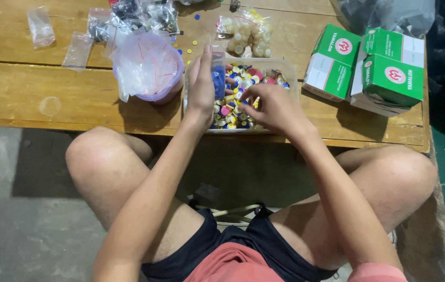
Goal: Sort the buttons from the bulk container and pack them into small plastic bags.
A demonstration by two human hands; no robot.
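Left hand: the left hand (201,83) is raised upright over the near-left corner of the tray, fingers closed round a small clear bag (217,78) that shows blue pieces inside; the bag's mouth points up, which keeps what is in it from spilling.
Right hand: the right hand (274,107) is curled low over the tray, fingertips drawn together down among the caps; whether a piece is pinched between them cannot be told, since the fingers hide it.
Tray: a shallow clear plastic tray (291,70) sits on the near edge of the table, right in front of the person, so both hands reach it without stretching.
Contents: it is heaped with small round caps (243,75) in yellow, blue, pink and white, mixed together.
Bowl: just left of the tray stands a purple bowl (162,94) stuffed with a bundle of empty clear bags (146,62), near the left hand.
Filled bag: behind the tray lies a clear bag of pale caps (246,34).
Loose pieces: a few yellow and blue caps (192,44) lie scattered on the wood between bowl and filled bag.
Boxes: green and white cartons (374,65) are stacked at the right end, well apart from the hands.
Table: a worn wooden table (50,89), the person seated at it with knees spread beneath its edge.
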